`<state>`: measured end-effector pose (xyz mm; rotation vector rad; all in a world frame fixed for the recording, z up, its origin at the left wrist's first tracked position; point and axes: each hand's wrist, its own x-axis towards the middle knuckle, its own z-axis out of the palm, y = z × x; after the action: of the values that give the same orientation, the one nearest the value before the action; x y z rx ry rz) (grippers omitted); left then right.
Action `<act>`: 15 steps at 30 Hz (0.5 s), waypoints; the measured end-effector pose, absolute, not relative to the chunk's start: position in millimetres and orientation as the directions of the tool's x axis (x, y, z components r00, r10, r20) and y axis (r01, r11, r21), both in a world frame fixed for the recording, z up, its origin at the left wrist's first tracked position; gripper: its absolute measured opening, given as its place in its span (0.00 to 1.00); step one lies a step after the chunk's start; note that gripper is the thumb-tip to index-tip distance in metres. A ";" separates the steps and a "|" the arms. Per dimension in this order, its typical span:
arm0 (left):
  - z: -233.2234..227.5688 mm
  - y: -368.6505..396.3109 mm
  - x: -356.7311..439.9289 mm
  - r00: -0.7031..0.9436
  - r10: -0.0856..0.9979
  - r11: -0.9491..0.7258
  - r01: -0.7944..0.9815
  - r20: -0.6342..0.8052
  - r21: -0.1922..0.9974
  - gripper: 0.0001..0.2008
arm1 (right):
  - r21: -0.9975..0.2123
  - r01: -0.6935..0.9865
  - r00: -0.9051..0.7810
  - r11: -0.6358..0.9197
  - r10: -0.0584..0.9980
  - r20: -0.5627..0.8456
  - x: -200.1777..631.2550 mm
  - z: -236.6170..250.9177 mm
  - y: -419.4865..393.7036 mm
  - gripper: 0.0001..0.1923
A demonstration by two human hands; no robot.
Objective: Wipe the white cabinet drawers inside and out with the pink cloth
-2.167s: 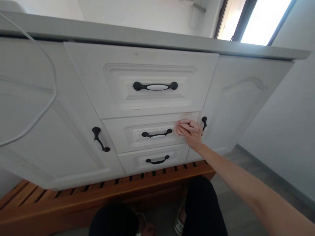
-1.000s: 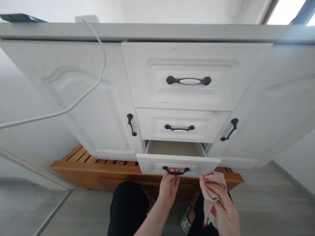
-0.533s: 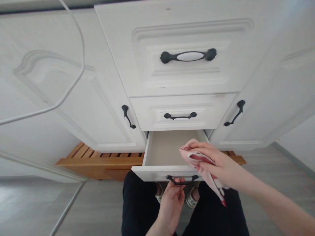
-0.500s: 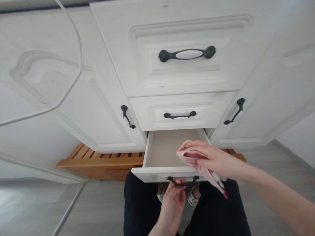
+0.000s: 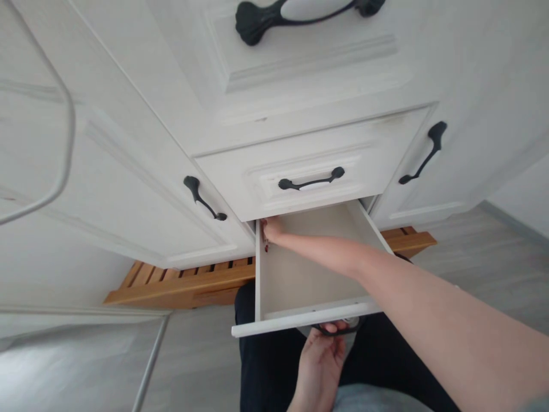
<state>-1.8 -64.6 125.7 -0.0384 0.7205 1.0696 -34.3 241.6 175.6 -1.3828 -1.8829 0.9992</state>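
Observation:
A white drawer [image 5: 295,286] stands pulled out over my knees, its pale bottom bare. Below its front panel, my left hand [image 5: 323,352] has its fingers curled round the dark drawer handle [image 5: 354,329]. My right arm crosses the drawer from the right. At the back left inside corner, my right hand [image 5: 271,229] is closed on a pink and white cloth. Only a small reddish end of the cloth [image 5: 266,246] shows under the hand, against the left wall; the rest is hidden.
Directly above is a shut drawer with a black handle [image 5: 311,182]. Cabinet doors [image 5: 163,189] flank the drawers. A slatted wooden rack [image 5: 171,292] sits low behind, a white cable [image 5: 66,143] hangs at left, and my legs are under the drawer.
My right hand has gone from above the drawer front to its back left corner, with the cloth. The drawer is further out, my left hand still on its handle. The view has moved closer.

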 end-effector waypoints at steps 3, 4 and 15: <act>117.2 -60.1 -9.5 0.402 0.774 0.563 -0.790 -0.490 0.241 0.02 | -0.857 0.478 -0.318 0.192 0.947 0.034 -34.4 157.6 231.5 0.27; 112.6 -58.4 -12.5 0.463 0.762 0.595 -0.776 -0.453 0.209 0.03 | -0.864 0.460 -0.346 0.204 0.938 0.038 -29.0 152.0 221.5 0.29; 71.8 -44.9 -23.0 0.706 0.685 0.728 -0.672 -0.179 0.136 0.11 | -0.927 -0.005 -0.990 0.376 0.127 0.057 55.8 160.9 130.3 0.23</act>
<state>-23.0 -44.9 71.8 0.0618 0.2239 0.7540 55.8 130.3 160.9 -0.1117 -2.5054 1.6877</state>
